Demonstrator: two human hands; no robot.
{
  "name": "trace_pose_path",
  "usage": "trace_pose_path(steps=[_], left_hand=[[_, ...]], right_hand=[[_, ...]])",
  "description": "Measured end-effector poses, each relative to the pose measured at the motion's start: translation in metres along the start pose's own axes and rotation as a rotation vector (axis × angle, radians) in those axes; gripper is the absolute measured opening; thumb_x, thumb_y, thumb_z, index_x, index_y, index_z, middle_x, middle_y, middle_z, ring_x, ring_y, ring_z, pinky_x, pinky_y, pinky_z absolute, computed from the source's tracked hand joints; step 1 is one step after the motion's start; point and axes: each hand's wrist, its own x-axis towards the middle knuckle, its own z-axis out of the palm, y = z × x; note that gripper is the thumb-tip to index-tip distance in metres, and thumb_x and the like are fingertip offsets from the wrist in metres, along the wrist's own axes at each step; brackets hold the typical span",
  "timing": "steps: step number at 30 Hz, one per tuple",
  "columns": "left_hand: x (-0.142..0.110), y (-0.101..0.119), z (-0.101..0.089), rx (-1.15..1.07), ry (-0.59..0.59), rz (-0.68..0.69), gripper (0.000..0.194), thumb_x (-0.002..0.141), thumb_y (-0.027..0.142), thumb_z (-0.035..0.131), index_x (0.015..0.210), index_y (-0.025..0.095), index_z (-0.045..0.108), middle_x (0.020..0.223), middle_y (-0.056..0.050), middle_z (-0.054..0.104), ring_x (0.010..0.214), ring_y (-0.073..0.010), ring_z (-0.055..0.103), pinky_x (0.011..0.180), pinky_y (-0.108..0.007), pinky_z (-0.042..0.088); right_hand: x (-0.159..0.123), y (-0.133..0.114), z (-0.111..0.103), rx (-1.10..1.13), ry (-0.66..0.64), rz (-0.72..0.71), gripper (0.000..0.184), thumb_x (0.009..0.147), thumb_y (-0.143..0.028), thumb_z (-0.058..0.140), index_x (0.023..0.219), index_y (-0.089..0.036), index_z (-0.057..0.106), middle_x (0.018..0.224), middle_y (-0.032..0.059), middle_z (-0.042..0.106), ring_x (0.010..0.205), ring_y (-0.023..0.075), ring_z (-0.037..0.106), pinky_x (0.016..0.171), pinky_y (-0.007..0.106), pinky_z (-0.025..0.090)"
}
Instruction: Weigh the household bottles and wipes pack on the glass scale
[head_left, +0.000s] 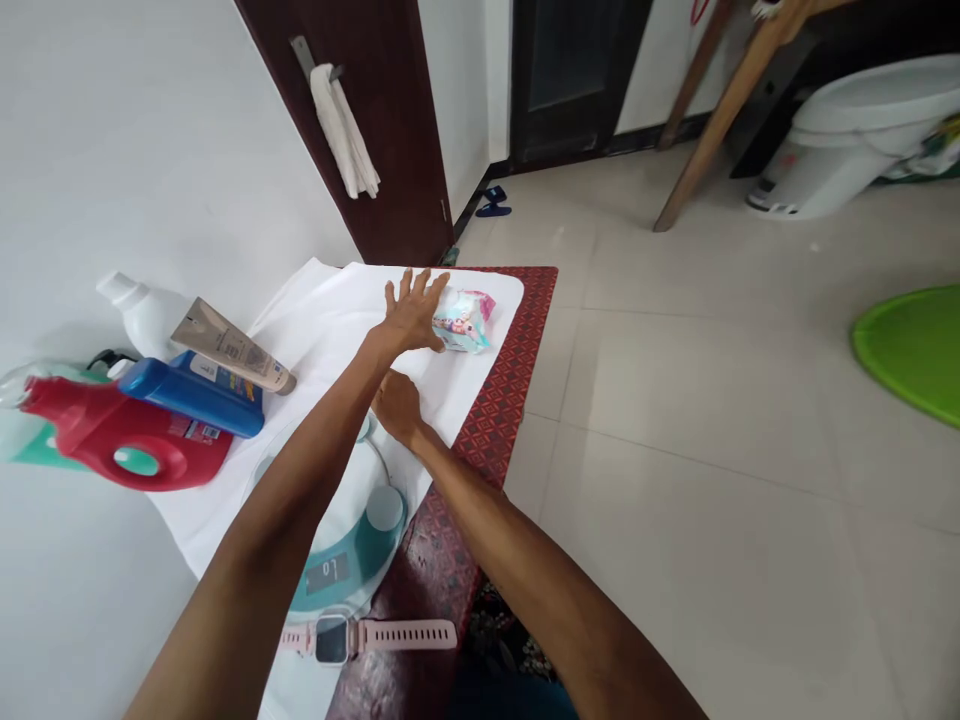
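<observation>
My left hand (411, 312) lies flat with fingers spread on a white cloth (330, 320) that covers a red patterned table (517, 390). Its fingertips touch a small pastel plastic packet (465, 318) at the far end. My right hand (396, 408) rests on the cloth nearer to me, fingers curled under, partly hidden by my left forearm. It holds nothing that I can see. A teal kitchen scale (352, 560) sits under my left forearm. A pink smartwatch (371, 636) lies at the near edge.
Against the white wall at left stand a red jug (127, 445), a blue bottle (191, 395), a beige tube (232, 347) and a white bottle (142, 310). Tiled floor lies to the right, with a green mat (915, 345), a white bin (847, 150) and a dark door (375, 120).
</observation>
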Motion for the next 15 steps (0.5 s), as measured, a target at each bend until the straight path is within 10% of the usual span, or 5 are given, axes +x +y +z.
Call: trace_pose_path(steps=[4, 9, 15], left_hand=[[0.012, -0.004, -0.002, -0.050, -0.055, 0.006, 0.101, 0.068, 0.018, 0.099, 0.155, 0.023, 0.050, 0.156, -0.020, 0.055, 0.151, -0.0473, 0.047, 0.121, -0.074, 0.040], [-0.005, -0.021, 0.003, -0.094, 0.169, 0.071, 0.084, 0.068, 0.016, 0.100, 0.140, 0.017, 0.058, 0.142, -0.018, 0.061, 0.135, -0.0398, 0.057, 0.112, -0.057, 0.053], [-0.088, -0.051, -0.039, -0.039, 0.518, -0.022, 0.084, 0.072, 0.035, 0.104, 0.139, 0.019, 0.056, 0.139, -0.014, 0.061, 0.130, -0.0350, 0.058, 0.113, -0.053, 0.050]], right_hand=[[-0.001, -0.002, -0.003, 0.022, -0.016, 0.043, 0.030, 0.091, -0.001, 0.047, 0.095, -0.023, 0.068, 0.100, 0.0055, 0.078, 0.092, 0.0228, 0.070, 0.076, 0.031, 0.046], [-0.003, -0.005, -0.009, 0.050, -0.023, 0.048, 0.030, 0.090, -0.001, 0.046, 0.093, -0.024, 0.065, 0.097, 0.0039, 0.077, 0.089, 0.0224, 0.068, 0.074, 0.032, 0.044], [-0.005, -0.003, -0.007, 0.055, -0.029, 0.048, 0.030, 0.097, -0.004, 0.043, 0.094, -0.023, 0.066, 0.101, 0.0061, 0.077, 0.094, 0.0240, 0.068, 0.079, 0.033, 0.044]])
